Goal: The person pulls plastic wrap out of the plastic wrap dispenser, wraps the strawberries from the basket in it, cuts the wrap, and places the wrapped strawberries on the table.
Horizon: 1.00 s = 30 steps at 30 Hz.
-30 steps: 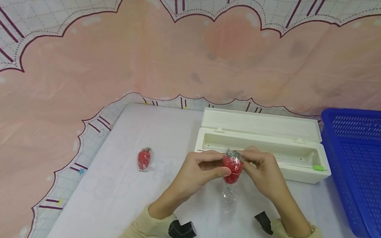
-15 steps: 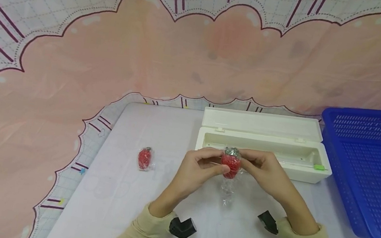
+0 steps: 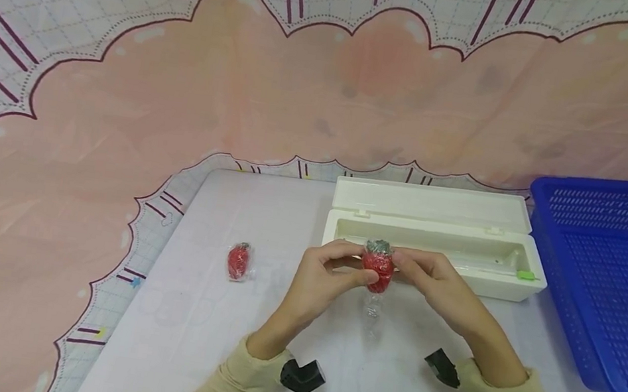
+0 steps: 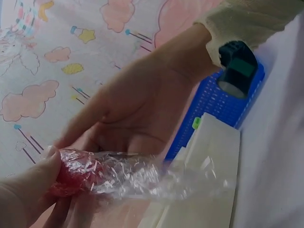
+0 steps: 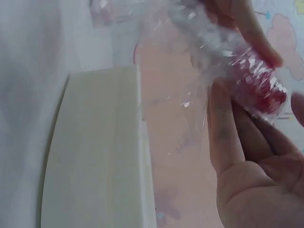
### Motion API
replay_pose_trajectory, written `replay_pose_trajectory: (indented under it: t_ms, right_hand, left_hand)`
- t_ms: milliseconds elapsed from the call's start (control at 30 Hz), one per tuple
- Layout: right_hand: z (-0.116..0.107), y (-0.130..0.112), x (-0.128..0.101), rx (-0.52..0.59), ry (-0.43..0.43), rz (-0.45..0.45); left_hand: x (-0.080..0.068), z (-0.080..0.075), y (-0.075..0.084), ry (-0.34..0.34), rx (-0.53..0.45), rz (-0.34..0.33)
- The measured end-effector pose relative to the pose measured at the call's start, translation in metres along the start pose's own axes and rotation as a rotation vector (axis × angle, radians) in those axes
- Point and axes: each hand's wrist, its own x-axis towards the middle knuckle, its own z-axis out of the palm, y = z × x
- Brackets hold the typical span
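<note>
Both hands hold a red strawberry (image 3: 378, 271) wrapped in clear cling film just above the white table, in front of the open dispenser box (image 3: 434, 240). My left hand (image 3: 333, 272) pinches it from the left, my right hand (image 3: 417, 274) from the right. A twisted tail of film (image 3: 373, 311) hangs below the fruit. In the left wrist view the wrapped strawberry (image 4: 76, 173) sits between the fingers with the film (image 4: 156, 178) trailing right. In the right wrist view the strawberry (image 5: 263, 88) lies against the fingers (image 5: 228, 137). A second wrapped strawberry (image 3: 238, 261) lies on the table to the left.
A blue slotted basket (image 3: 616, 278) stands at the right edge of the table. The white dispenser box has its lid folded back and a green slider (image 3: 526, 275) at its right end. Patterned pink cloth (image 3: 118, 128) covers the surface beyond and left of the table.
The hands have lifted the wrapped strawberry slightly up and toward the box. The film tail below it has grown narrower and more twisted.
</note>
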Motion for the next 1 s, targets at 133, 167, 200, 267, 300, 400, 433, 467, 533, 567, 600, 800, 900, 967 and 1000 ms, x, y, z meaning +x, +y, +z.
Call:
replay_pose_trajectory:
  t_ms: [133, 167, 200, 267, 300, 400, 433, 467, 533, 567, 600, 800, 900, 967, 1000]
  right_hand:
    - [0.0052, -0.0017, -0.0009, 0.019, 0.013, -0.010]
    - [0.0062, -0.0021, -0.0008, 0.033, 0.017, -0.016]
    - [0.0070, -0.0025, -0.0009, 0.042, 0.024, -0.024]
    - [0.0079, -0.0035, -0.0013, 0.043, 0.044, -0.039]
    - [0.0081, -0.0038, -0.0014, 0.039, 0.054, -0.045]
    - [0.0084, -0.0041, -0.0019, 0.037, 0.075, -0.041]
    - [0.0085, -0.0042, -0.0021, 0.037, 0.081, -0.038]
    - [0.0086, -0.0043, -0.0021, 0.037, 0.087, -0.034]
    - [0.0089, -0.0044, -0.0023, 0.042, 0.092, -0.030]
    - [0.0090, -0.0045, -0.0023, 0.041, 0.096, -0.029]
    - [0.0091, -0.0048, -0.0022, 0.038, 0.102, -0.032]
    - [0.0099, -0.0053, -0.0015, 0.031, 0.149, -0.032]
    - [0.0101, -0.0041, -0.0010, 0.030, 0.168, -0.032]
    - [0.0099, -0.0032, -0.0009, 0.025, 0.180, -0.041]
    - [0.0097, -0.0030, -0.0009, 0.019, 0.187, -0.046]
  left_hand:
    - [-0.0005, -0.0002, -0.0001, 0.010, 0.027, 0.038]
    - [-0.0005, -0.0003, 0.0000, 0.013, 0.026, 0.044]
    - [-0.0004, -0.0005, 0.0000, 0.016, 0.022, 0.049]
    - [0.0000, -0.0005, 0.0003, 0.027, 0.006, 0.048]
    - [0.0002, -0.0005, 0.0003, 0.032, -0.005, 0.042]
    - [0.0006, -0.0005, -0.0004, 0.051, -0.032, 0.023]
    - [0.0006, -0.0005, -0.0006, 0.057, -0.037, 0.015]
    - [0.0004, -0.0005, -0.0008, 0.061, -0.041, 0.004]
    - [-0.0001, -0.0003, -0.0012, 0.067, -0.043, -0.021]
    - [-0.0003, 0.0000, -0.0012, 0.067, -0.049, -0.031]
    - [-0.0006, 0.0004, -0.0012, 0.065, -0.050, -0.045]
    - [-0.0018, 0.0033, -0.0020, 0.061, -0.049, -0.087]
    - [-0.0021, 0.0046, -0.0016, 0.075, -0.041, -0.093]
    - [-0.0022, 0.0054, -0.0017, 0.074, -0.028, -0.090]
    - [-0.0022, 0.0059, -0.0018, 0.073, -0.015, -0.085]
